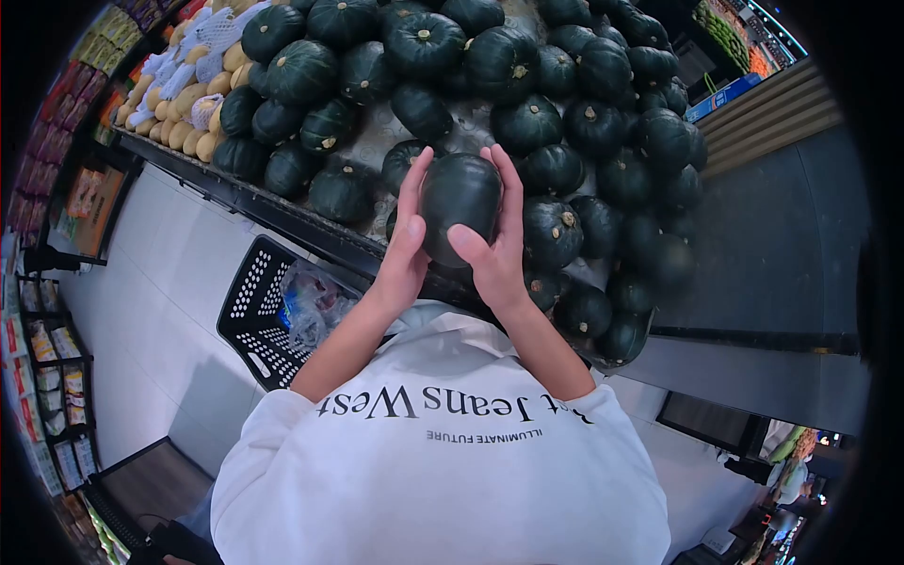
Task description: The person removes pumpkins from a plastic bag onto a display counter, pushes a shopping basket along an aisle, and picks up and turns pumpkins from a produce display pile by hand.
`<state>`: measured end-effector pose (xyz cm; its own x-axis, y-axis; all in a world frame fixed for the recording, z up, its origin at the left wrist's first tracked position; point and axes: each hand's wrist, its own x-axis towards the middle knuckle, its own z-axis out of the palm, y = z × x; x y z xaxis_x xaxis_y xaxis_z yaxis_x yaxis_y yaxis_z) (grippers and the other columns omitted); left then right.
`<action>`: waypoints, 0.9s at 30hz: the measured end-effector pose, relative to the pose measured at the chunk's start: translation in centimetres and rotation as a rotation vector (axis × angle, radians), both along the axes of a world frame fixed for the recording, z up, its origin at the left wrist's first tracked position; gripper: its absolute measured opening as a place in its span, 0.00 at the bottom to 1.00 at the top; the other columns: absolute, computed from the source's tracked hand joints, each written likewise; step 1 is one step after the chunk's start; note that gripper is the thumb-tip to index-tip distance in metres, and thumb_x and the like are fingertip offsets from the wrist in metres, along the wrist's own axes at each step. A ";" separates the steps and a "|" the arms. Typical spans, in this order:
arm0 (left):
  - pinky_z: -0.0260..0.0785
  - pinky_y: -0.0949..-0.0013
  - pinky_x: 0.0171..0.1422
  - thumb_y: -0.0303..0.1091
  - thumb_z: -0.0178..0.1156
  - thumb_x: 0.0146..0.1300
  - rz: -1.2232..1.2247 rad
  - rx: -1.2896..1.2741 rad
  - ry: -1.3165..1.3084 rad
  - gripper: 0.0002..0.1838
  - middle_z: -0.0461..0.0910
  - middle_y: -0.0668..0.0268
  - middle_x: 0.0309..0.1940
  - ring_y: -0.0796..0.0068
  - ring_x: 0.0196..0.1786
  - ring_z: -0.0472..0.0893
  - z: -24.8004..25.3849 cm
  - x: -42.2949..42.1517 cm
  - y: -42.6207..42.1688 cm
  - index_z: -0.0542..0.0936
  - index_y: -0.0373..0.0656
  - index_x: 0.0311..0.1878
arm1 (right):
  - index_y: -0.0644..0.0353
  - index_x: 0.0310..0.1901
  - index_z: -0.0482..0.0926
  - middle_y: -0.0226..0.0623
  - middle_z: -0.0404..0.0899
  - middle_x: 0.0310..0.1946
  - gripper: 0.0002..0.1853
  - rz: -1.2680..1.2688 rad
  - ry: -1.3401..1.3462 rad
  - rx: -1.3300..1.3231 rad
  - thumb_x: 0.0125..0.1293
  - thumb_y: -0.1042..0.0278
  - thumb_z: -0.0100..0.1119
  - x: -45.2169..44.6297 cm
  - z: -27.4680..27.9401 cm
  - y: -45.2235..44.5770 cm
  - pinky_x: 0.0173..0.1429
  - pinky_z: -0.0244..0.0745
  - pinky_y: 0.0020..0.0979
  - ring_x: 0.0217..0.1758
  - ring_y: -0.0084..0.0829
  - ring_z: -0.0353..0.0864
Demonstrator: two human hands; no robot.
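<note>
Between my two hands I hold a dark green pumpkin (461, 205) above the front edge of a produce display. My left hand (403, 247) presses its left side, fingers pointing up and away from me. On the right side, my right hand (499, 243) grips it with the thumb lying across the near face. Many more green pumpkins lie around it on the display, such as a ribbed pumpkin (552, 233) just to the right and a large pumpkin (424, 42) farther back. The underside of the held pumpkin is hidden.
A black basket (256, 315) with plastic bags (315, 306) inside stands below the display at the left. Yellowish produce (179, 108), partly in white foam nets, lies at the back left. A dark panel (763, 245) borders the right side. Shelves of packages (56, 395) stand far left.
</note>
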<state>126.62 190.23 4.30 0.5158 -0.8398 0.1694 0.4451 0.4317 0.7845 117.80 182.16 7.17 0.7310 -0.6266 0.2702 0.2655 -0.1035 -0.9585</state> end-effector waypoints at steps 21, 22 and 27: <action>0.66 0.59 0.66 0.60 0.41 0.68 -0.148 -0.090 0.765 0.30 0.73 0.63 0.60 0.64 0.62 0.73 -2.0 0.2 0.6 0.71 0.49 0.62 | 0.57 0.62 0.73 0.50 0.63 0.68 0.31 -0.183 0.121 -1.071 0.57 0.54 0.62 0.1 1.1 -0.3 0.73 0.46 0.61 0.73 0.56 0.57; 0.65 0.58 0.66 0.60 0.41 0.68 -0.153 -0.100 0.758 0.30 0.73 0.62 0.60 0.64 0.62 0.73 -3.1 0.5 0.3 0.71 0.49 0.62 | 0.57 0.62 0.73 0.50 0.63 0.68 0.32 -0.108 0.112 -1.220 0.57 0.54 0.62 0.1 0.5 0.2 0.74 0.45 0.61 0.73 0.56 0.57; 0.60 0.55 0.71 0.62 0.39 0.69 -0.357 -0.268 0.809 0.35 0.71 0.59 0.64 0.60 0.66 0.70 -1.3 -0.8 0.3 0.67 0.44 0.67 | 0.60 0.64 0.71 0.53 0.62 0.69 0.34 -0.276 0.123 -0.934 0.57 0.52 0.62 -1.3 1.5 -1.1 0.75 0.41 0.60 0.75 0.56 0.54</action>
<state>125.84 190.50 2.98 0.2801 -0.9565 0.0815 0.9557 0.2858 0.0703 116.54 181.09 8.69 0.6469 -0.3526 0.6761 0.0219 -0.8777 -0.4787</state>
